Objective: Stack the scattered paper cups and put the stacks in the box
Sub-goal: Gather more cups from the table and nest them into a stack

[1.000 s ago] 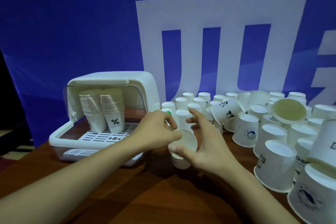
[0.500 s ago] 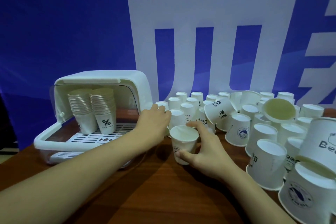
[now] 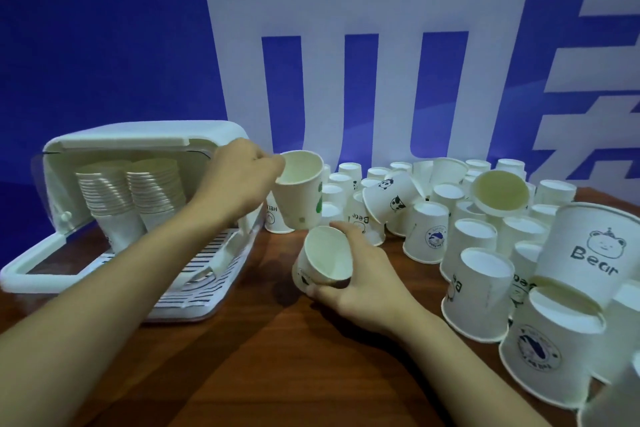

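A blue banner [image 3: 104,45] with large white characters fills the background. Below it, a brown wooden surface [image 3: 277,357] carries a white plastic box [image 3: 145,139] at the left, its lid raised, with two tall stacks of paper cups [image 3: 128,191] standing on a slotted tray inside. To the right, a crowd of scattered paper cups [image 3: 485,253] covers the surface, most upside down, some printed with a bear or a panda.

The left hand [image 3: 235,180] holds a green-marked cup [image 3: 299,191] in the air just beside the box, its grip pinching the rim with the mouth upward. The right hand [image 3: 360,281] has its grip wrapped round a second cup [image 3: 325,260] lower down, tilted so its mouth faces the first.

These cups look very light, thin-walled and easily crushed. Holding them gently near the stiffer rim or round the base seems safest for nesting one inside the other.
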Demonstrator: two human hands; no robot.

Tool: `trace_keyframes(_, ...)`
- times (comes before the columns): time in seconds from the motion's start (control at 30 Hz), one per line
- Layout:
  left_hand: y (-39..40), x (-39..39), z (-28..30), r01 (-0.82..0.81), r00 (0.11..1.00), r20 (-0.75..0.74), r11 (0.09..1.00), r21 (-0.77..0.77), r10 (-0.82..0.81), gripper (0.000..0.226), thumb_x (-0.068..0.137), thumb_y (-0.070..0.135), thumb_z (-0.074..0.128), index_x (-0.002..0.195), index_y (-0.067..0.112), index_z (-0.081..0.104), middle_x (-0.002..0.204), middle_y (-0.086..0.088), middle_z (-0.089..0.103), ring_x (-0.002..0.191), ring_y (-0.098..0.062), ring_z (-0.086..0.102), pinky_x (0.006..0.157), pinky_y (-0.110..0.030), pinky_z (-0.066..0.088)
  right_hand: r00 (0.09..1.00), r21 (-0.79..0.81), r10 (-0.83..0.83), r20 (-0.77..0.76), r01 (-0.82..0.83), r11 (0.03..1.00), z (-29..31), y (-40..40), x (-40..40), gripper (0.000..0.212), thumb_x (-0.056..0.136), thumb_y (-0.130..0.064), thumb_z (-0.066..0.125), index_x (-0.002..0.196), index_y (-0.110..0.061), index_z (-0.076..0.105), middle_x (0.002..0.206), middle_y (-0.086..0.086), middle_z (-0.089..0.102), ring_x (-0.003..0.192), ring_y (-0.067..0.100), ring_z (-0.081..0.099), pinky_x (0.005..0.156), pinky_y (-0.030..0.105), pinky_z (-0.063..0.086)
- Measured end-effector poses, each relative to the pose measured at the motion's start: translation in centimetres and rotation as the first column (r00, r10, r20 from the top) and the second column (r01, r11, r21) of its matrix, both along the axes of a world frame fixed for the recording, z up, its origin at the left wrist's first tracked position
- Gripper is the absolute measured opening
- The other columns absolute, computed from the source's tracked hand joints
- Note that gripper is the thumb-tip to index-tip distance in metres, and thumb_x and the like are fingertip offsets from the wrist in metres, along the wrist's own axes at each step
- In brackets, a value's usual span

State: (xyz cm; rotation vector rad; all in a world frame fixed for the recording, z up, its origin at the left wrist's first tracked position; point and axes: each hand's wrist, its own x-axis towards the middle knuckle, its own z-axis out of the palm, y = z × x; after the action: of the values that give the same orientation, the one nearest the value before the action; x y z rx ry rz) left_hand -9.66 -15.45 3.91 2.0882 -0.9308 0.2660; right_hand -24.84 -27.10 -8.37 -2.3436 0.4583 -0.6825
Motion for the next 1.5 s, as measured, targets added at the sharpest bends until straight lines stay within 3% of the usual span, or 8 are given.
trace_keyframes(0.17,-0.6,-1.4,0.2,0.136,0.964,-0.247,0.982,0.131,-0.100,0.028,0.081,0.028,0.057,0.064,0.008,0.048,0.063,-0.008,0.043,0.058,-0.026,0.035,0.058,-0.037,0.032,0.998,-0.037,-0.055,-0.020,0.054,0.998,0.5,0.0,-0.1,0.090,0.057,-0.073,0.078,0.135,-0.041,0.043,0.118,-0.020,0.066,0.112,0.009,0.063,0.095,0.038,0.053)
trace_keyframes(0.3,-0.8,-1.3,0.4,0.193,0.934,-0.315,0.980,0.046,-0.169,0.029,0.091,0.005,0.056,0.063,0.005,0.048,0.054,-0.004,0.040,0.052,-0.022,0.031,0.056,-0.032,0.025,0.994,-0.087,-0.103,-0.042,0.099,0.991,0.8,-0.3,-0.1,0.095,0.054,-0.082,0.073,0.135,-0.040,0.047,0.119,-0.017,0.067,0.111,0.012,0.063,0.093,0.041,0.054)
trace_keyframes(0.47,-0.5,-1.9,1.0,0.215,0.949,-0.251,0.974,0.070,-0.192,0.032,0.091,0.010,0.056,0.062,0.003,0.045,0.058,-0.008,0.038,0.055,-0.027,0.031,0.054,-0.033,0.029,0.988,-0.091,-0.134,-0.081,0.126,0.988,0.5,-0.1,0.4,0.122,0.046,-0.078,0.077,0.151,-0.036,0.030,0.132,-0.012,0.061,0.123,0.020,0.058,0.100,0.043,0.051)
trace_keyframes(0.77,-0.4,-1.9,0.7,0.108,0.987,-0.140,0.975,0.196,-0.081,0.041,0.098,0.022,0.057,0.061,0.012,0.045,0.062,-0.003,0.043,0.053,-0.017,0.038,0.052,-0.031,0.035,0.993,0.041,-0.119,-0.025,0.120,0.992,1.1,0.1,-0.1,0.101,0.049,-0.062,0.090,0.129,-0.039,0.034,0.124,-0.014,0.060,0.118,0.017,0.058,0.098,0.042,0.052)
trace_keyframes(0.93,-0.2,-2.4,1.8,0.241,0.961,-0.202,0.934,0.264,-0.191,0.035,0.087,0.026,0.058,0.063,0.010,0.039,0.065,-0.006,0.035,0.057,-0.021,0.028,0.055,-0.033,0.026,0.994,-0.183,-0.095,-0.047,0.085,0.979,1.8,0.3,-0.1,0.067,0.049,-0.070,0.084,0.104,-0.049,0.053,0.108,-0.019,0.061,0.110,0.019,0.057,0.092,0.042,0.052)
trace_keyframes(1.2,-0.1,-1.7,0.8,0.069,0.997,0.000,0.853,0.517,-0.081,0.028,0.081,0.031,0.058,0.063,0.012,0.067,0.073,-0.008,0.064,0.067,-0.025,0.056,0.060,-0.033,0.040,0.987,0.146,-0.141,0.076,0.129,0.981,1.6,-0.1,0.0,0.106,0.046,-0.055,0.097,0.132,-0.038,0.039,0.124,-0.012,0.061,0.113,0.007,0.060,0.094,0.035,0.055)
trace_keyframes(1.37,-0.3,-1.9,0.2,-0.082,0.980,0.193,0.786,0.613,-0.047,0.024,0.091,0.037,0.053,0.075,0.019,0.054,0.078,-0.001,0.055,0.072,-0.020,0.051,0.060,-0.030,0.032,0.987,0.131,-0.111,0.118,0.095,0.987,1.4,0.1,0.1,0.091,0.054,-0.047,0.098,0.128,-0.033,0.048,0.118,-0.011,0.063,0.110,0.003,0.058,0.087,0.017,0.046)
trace_keyframes(1.5,-0.9,-1.7,-1.5,-0.080,0.973,0.226,0.828,0.554,-0.057,0.050,0.102,0.060,0.028,0.090,0.022,0.058,0.095,-0.003,0.064,0.090,-0.027,0.059,0.079,-0.038,0.048,0.992,0.122,-0.061,0.107,0.048,0.991,0.6,-0.1,0.2,0.100,0.060,-0.048,0.096,0.142,-0.039,0.039,0.117,-0.011,0.065,0.108,0.003,0.062,0.088,0.017,0.047)
